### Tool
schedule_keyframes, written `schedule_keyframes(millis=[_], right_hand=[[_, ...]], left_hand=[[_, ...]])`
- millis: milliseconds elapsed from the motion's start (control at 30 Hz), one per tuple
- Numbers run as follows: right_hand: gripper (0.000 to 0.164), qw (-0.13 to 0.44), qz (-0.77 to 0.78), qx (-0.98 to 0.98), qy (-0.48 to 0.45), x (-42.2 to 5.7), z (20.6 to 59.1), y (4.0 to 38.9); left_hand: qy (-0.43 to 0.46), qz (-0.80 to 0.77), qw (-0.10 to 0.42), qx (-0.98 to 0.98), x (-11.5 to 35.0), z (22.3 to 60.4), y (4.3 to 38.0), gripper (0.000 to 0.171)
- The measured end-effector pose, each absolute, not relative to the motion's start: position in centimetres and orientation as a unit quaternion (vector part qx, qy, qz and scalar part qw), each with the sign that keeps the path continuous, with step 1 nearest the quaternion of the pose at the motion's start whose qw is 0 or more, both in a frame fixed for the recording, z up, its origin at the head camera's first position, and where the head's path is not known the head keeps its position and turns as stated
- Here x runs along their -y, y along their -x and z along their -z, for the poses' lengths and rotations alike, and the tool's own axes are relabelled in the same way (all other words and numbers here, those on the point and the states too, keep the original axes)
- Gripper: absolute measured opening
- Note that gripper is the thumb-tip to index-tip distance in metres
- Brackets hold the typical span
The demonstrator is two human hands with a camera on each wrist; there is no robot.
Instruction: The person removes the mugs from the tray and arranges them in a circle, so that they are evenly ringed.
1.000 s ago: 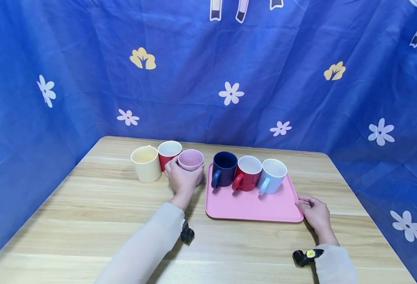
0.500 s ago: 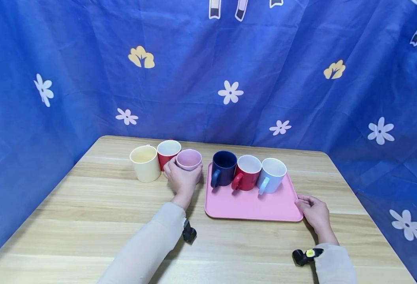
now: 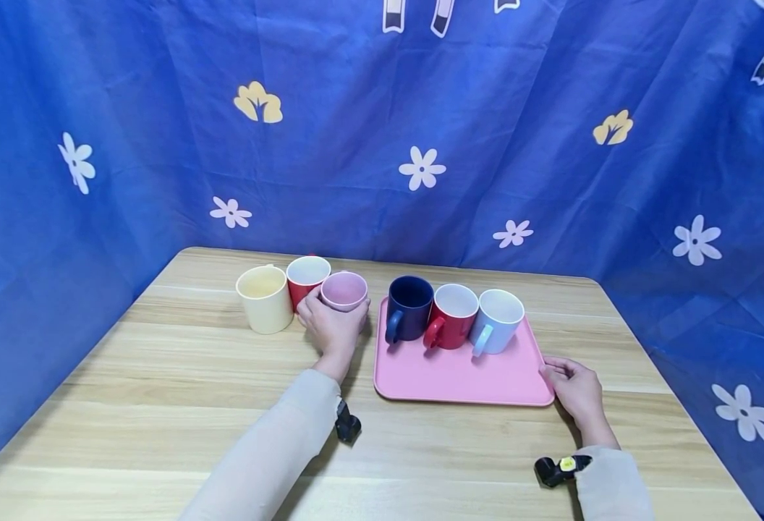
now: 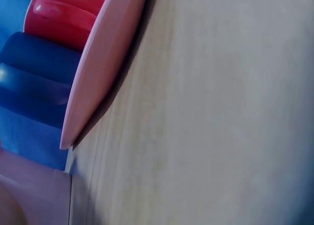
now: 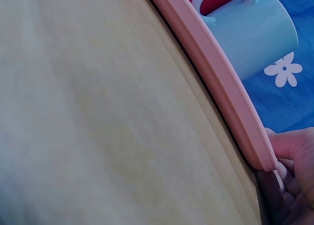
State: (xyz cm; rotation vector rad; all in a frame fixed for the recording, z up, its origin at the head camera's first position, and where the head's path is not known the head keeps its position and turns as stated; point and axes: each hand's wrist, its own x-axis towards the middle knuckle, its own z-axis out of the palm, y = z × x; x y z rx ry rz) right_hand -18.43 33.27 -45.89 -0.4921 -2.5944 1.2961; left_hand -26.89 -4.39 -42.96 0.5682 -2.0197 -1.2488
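Observation:
My left hand (image 3: 333, 329) grips a pink mug (image 3: 344, 288) from the near side, thumb and fingers around its body; the mug stands upright left of a pink tray (image 3: 460, 380). In the left wrist view the pink mug (image 4: 44, 190) shows at the lower left. My right hand (image 3: 576, 394) holds the tray's right edge near its front corner; the right wrist view shows the thumb (image 5: 289, 141) against the rim and the other fingers curled below. Lined up on the tray are a dark blue mug (image 3: 413, 311), a red mug (image 3: 455, 318) and a light blue mug (image 3: 499, 322).
Left of the pink mug stand another red mug (image 3: 304, 282), partly hidden by my hand, and a cream mug (image 3: 266, 304). All rest on a wooden table (image 3: 421, 463). A blue flowered curtain (image 3: 343, 145) hangs behind and at both sides.
The pink mug and my left hand have shifted slightly left, toward the red mug beside it. My right hand and the tray stay in place.

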Motion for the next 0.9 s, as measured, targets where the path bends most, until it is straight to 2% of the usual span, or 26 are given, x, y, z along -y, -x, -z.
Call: schedule_keyframes(millis=[433,567,900], right_hand=[[0.034,0.098,-0.435,0.880,0.163,-33.4,46.0,18.4],[0.034,0.101,-0.433,0.881,0.163,-33.3,45.9,18.3],[0.033,0.102,-0.438,0.878,0.167,-33.3,45.9,18.4]], left_hand=[[-0.182,0.513,0.317,0.777,4.4,42.8,25.8,0.100],[-0.155,0.546,0.335,0.752,4.2,42.8,24.9,0.100],[-0.076,0.581,0.388,0.711,3.4,42.5,22.8,0.088]])
